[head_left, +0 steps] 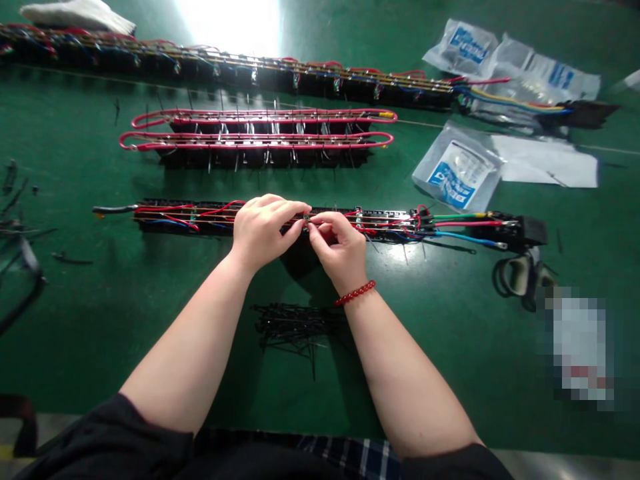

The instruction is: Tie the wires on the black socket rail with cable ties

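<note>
A long black strip (165, 220) with red, blue and brass-coloured wires lies crosswise on the green table. Over its middle, my left hand (260, 230) rests with thumb and forefinger pinched together. My right hand (343, 247), a red bead bracelet at its wrist, pinches right beside it. Between the fingertips a tiny green part (307, 217) shows on the strip; most of it is hidden, and what each hand grips cannot be made out. A pile of black cable ties (293, 323) lies between my forearms.
Beyond the strip are pink-red looped cables (260, 140) on black blocks and a longer wired strip (225, 63). Plastic bags (457, 167) and white paper (550, 160) lie at the back right. Scissors (523, 277) are on the right, a white glove (80, 15) far left.
</note>
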The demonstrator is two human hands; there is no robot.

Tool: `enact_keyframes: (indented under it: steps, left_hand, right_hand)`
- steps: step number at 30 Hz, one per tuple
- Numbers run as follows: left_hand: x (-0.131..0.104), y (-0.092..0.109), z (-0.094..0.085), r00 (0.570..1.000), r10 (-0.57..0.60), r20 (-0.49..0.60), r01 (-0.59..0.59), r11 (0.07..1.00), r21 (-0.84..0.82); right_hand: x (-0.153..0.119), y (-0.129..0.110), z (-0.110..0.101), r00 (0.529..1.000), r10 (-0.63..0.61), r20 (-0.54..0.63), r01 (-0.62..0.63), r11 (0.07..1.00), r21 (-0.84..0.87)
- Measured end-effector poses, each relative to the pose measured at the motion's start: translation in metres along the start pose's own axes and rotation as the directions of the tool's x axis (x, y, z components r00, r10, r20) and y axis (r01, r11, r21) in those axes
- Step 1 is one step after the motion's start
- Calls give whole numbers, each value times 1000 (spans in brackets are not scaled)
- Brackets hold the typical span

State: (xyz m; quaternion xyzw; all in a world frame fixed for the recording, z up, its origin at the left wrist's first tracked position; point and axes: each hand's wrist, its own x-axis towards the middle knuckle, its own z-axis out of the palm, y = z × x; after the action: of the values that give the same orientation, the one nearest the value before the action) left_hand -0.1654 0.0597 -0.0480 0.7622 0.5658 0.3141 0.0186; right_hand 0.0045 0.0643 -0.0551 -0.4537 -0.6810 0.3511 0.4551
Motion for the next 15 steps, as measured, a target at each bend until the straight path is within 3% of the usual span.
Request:
enact_keyframes:
  steps: [15]
  left_hand:
    - [1, 1, -2, 1000, 18, 13, -18, 1000, -1]
  right_hand:
    - [1, 1, 0, 1000, 3, 8, -3, 1000, -23]
